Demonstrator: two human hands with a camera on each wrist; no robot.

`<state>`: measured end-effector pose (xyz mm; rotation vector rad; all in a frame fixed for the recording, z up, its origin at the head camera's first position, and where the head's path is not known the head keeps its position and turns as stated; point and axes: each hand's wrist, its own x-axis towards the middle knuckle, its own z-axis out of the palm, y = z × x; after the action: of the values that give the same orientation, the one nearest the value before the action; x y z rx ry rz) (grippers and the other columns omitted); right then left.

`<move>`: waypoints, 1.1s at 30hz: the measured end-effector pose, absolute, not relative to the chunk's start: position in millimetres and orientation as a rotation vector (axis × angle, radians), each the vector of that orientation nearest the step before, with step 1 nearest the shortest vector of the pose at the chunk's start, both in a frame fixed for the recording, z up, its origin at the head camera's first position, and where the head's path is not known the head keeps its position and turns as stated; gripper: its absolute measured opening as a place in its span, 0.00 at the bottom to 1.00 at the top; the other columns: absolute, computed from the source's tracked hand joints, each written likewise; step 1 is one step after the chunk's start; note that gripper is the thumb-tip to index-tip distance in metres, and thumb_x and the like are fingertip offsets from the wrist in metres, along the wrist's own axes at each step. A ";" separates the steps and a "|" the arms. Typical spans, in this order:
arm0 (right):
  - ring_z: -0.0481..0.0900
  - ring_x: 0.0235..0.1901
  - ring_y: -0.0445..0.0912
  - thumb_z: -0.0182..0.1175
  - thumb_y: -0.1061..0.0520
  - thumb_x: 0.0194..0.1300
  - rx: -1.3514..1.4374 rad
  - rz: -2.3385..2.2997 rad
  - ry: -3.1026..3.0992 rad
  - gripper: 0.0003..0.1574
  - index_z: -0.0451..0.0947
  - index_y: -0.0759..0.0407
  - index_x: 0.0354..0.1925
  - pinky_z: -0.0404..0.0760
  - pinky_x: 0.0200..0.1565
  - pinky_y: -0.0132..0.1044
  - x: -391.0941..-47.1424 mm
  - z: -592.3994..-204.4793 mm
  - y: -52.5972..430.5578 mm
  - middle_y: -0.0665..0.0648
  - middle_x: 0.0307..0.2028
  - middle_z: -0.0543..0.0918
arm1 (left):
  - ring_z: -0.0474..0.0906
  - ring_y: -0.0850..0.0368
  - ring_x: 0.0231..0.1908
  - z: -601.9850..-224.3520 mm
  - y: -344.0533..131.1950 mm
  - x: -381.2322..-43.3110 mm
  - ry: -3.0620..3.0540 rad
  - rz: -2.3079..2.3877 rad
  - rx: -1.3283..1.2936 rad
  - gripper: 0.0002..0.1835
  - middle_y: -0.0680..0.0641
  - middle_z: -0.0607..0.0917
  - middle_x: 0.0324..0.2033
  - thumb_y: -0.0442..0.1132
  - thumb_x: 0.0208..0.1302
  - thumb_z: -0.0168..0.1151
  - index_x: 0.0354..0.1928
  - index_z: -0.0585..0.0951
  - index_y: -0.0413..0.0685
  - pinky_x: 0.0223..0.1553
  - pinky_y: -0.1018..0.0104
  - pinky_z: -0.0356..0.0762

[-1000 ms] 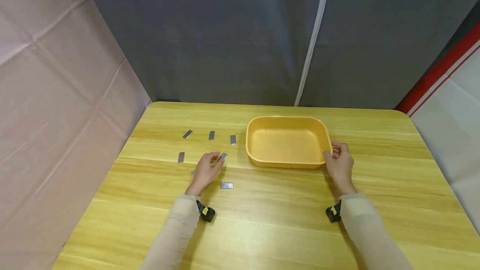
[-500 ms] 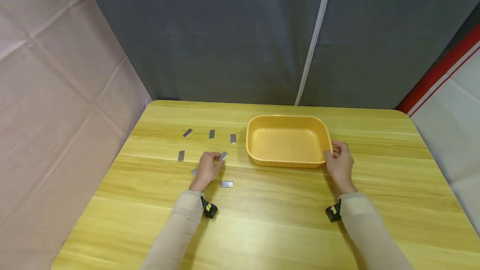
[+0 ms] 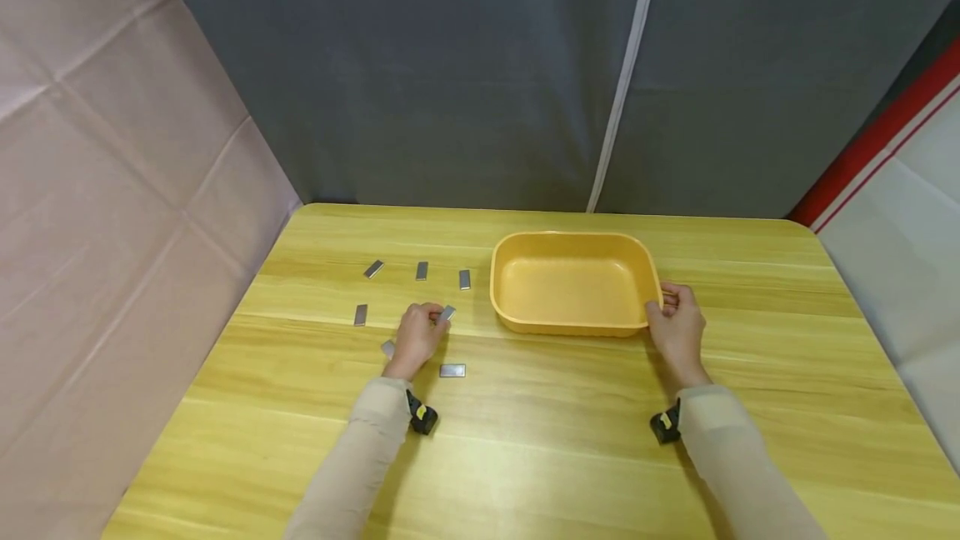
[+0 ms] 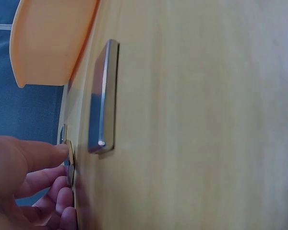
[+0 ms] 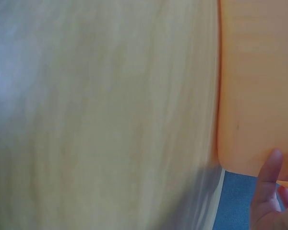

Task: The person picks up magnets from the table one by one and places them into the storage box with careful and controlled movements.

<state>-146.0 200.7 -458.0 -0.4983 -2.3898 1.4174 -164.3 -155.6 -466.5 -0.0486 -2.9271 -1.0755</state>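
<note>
My left hand (image 3: 417,340) is left of the basin and pinches a small flat metal bar (image 3: 447,314) at its fingertips, close to the tabletop. In the left wrist view, the thumb and fingers partly cover that bar. My right hand (image 3: 678,338) grips the right end of a yellow plastic basin (image 3: 573,329), thumb against the near corner and fingers behind the rim. The basin stands upright with nothing in it. Another metal bar (image 3: 452,371) lies right of the left wrist; the left wrist view shows this shiny bar (image 4: 103,98) large. A further bar (image 3: 387,348) is partly hidden by the left hand.
More metal bars lie spread on the wooden table (image 3: 540,440): one bar (image 3: 361,315) at the left, then an angled bar (image 3: 373,269), an upright-lying bar (image 3: 422,271) and a bar (image 3: 465,279) near the basin. A grey curtain (image 3: 450,73) hangs behind.
The left wrist has shifted slightly right, uncovering more of the bar beside the left hand. The pinched bar stays almost in place. My right hand and the basin have not moved.
</note>
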 end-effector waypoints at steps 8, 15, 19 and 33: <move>0.67 0.24 0.29 0.50 0.65 0.57 -0.490 1.402 -2.392 0.20 0.68 0.67 0.50 0.69 0.22 0.18 -143.8 -457.9 200.5 0.65 0.39 0.77 | 0.72 0.52 0.32 -468.0 -152.6 -166.0 -2.929 -1.078 0.011 0.11 0.43 0.78 0.32 0.31 0.54 0.61 0.39 0.79 0.33 0.33 0.64 0.73; 0.67 0.25 0.31 0.50 0.65 0.56 -0.493 1.396 -2.377 0.20 0.68 0.68 0.50 0.68 0.22 0.17 -143.3 -455.8 200.0 0.66 0.38 0.76 | 0.70 0.54 0.29 -466.1 -150.4 -169.1 -2.967 -1.110 0.061 0.11 0.44 0.76 0.31 0.31 0.55 0.60 0.41 0.78 0.35 0.29 0.66 0.70; 0.68 0.26 0.34 0.50 0.65 0.56 -0.493 1.392 -2.381 0.20 0.68 0.68 0.49 0.68 0.23 0.17 -142.8 -455.1 198.5 0.66 0.39 0.76 | 0.70 0.55 0.28 -465.1 -151.2 -170.0 -2.991 -1.138 0.086 0.11 0.44 0.76 0.31 0.31 0.55 0.60 0.40 0.77 0.35 0.28 0.67 0.70; 0.68 0.25 0.32 0.49 0.65 0.58 -0.491 1.411 -2.400 0.21 0.67 0.67 0.51 0.70 0.21 0.19 -143.1 -455.6 198.1 0.65 0.40 0.76 | 0.69 0.56 0.25 -464.2 -153.5 -170.5 -2.965 -1.184 0.084 0.10 0.45 0.77 0.28 0.29 0.52 0.62 0.38 0.77 0.35 0.24 0.70 0.68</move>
<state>-143.1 198.1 -455.6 -0.4906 -2.4000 1.4110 -170.5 -153.5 -464.2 0.0839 -2.9650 -1.1841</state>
